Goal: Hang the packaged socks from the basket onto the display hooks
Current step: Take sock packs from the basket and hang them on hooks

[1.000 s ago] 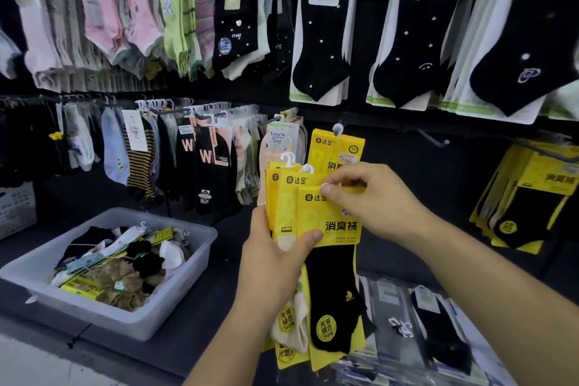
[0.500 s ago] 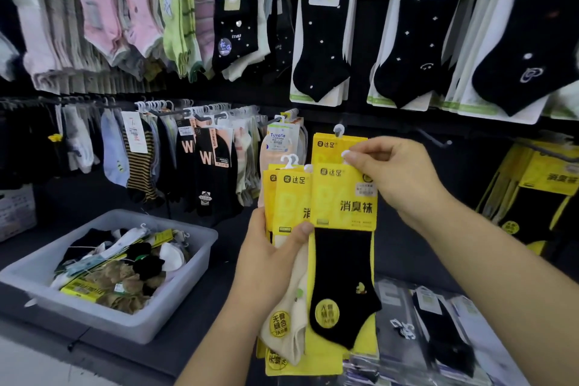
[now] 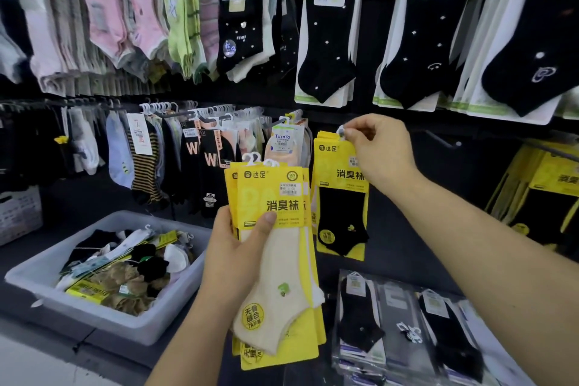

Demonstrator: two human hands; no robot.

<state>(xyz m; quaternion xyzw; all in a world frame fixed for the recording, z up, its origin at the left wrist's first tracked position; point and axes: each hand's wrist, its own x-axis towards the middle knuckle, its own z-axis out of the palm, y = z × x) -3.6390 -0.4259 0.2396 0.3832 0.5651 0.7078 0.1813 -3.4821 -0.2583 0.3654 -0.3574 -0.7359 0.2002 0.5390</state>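
My left hand grips a stack of yellow sock packs, a cream sock in front, thumb across the card. My right hand pinches the top of a yellow pack with a black sock by its white hanger, held up to the right of the stack in front of the dark wall. A bare display hook sticks out just right of that hand. The grey basket with several loose sock packs sits at lower left.
Rows of hung socks fill the wall above and to the left. More yellow packs hang at far right. Clear-wrapped black socks lie on the shelf at lower right. A white crate stands at far left.
My right hand pulled the black-sock pack off the front of the stack and lifted it up and to the right. The cream-sock pack now shows in front in my left hand.
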